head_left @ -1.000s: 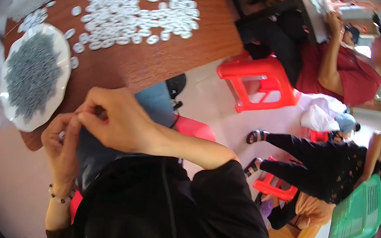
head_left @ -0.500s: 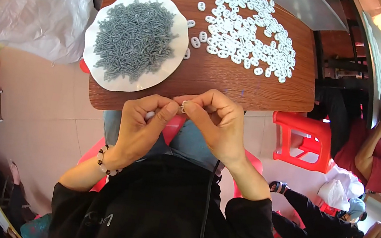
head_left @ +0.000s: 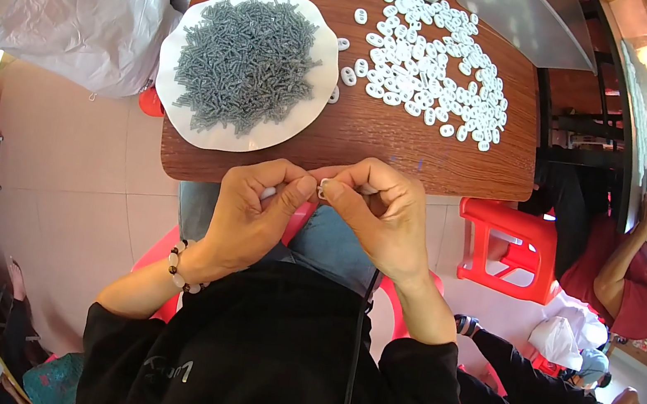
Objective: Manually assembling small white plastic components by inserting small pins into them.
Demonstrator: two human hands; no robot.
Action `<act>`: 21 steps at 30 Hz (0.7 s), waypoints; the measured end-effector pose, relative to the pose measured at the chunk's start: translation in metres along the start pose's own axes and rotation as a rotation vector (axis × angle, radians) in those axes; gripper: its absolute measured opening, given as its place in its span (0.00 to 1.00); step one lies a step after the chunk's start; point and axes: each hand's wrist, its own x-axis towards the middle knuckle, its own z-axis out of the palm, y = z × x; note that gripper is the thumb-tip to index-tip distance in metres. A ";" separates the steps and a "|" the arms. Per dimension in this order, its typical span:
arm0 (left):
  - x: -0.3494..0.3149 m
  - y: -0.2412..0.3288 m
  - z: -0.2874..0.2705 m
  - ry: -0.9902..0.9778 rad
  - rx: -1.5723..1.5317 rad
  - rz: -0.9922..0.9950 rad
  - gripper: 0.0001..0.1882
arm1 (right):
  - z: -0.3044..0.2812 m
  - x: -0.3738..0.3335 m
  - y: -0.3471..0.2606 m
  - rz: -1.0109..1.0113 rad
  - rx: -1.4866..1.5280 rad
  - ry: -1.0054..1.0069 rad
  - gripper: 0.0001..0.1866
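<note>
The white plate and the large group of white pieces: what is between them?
The head view shows a few loose white pieces on the brown table.

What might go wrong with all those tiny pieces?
The white plate seems to poke past the left edge of the table, so a bump might spill its grey pieces. The small white piece between the left hand and right hand might slip, perhaps dropping off the near edge.

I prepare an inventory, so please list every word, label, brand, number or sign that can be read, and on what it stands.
Black fabric top, chest: pale lettering, slanted and creased, too unclear to read surely.
Glossy white oval pieces: small openings or marks, no readable lettering.
Small grey rod-shaped pieces: none readable.
</note>
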 end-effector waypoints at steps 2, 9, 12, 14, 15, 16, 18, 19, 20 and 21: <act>0.001 0.000 -0.001 -0.020 -0.059 0.000 0.11 | -0.003 0.000 -0.005 0.000 -0.110 -0.038 0.03; 0.000 0.000 -0.002 -0.059 -0.097 -0.026 0.12 | -0.002 -0.001 -0.002 0.027 -0.103 -0.033 0.03; 0.000 -0.002 -0.003 -0.052 -0.079 -0.023 0.12 | -0.001 -0.001 0.000 0.036 -0.092 -0.016 0.04; -0.001 -0.002 -0.003 -0.042 -0.076 -0.016 0.12 | 0.001 0.000 0.000 0.036 -0.092 -0.006 0.04; -0.001 0.001 -0.002 -0.031 -0.035 -0.005 0.11 | 0.001 -0.001 0.000 0.037 -0.092 -0.006 0.04; -0.001 0.002 -0.002 -0.020 0.006 0.006 0.11 | 0.001 -0.001 0.000 0.032 -0.127 0.002 0.04; -0.001 0.002 0.000 -0.001 0.016 0.029 0.11 | 0.002 -0.001 0.000 0.028 -0.162 0.008 0.04; -0.001 0.001 0.001 0.017 0.027 0.054 0.11 | 0.004 -0.001 0.001 0.022 -0.137 0.019 0.04; -0.001 0.001 0.001 0.018 0.028 0.054 0.11 | 0.005 -0.002 0.002 0.016 -0.111 0.030 0.04; -0.002 0.001 0.000 0.006 0.023 0.029 0.12 | 0.006 -0.002 0.003 0.016 -0.111 0.030 0.04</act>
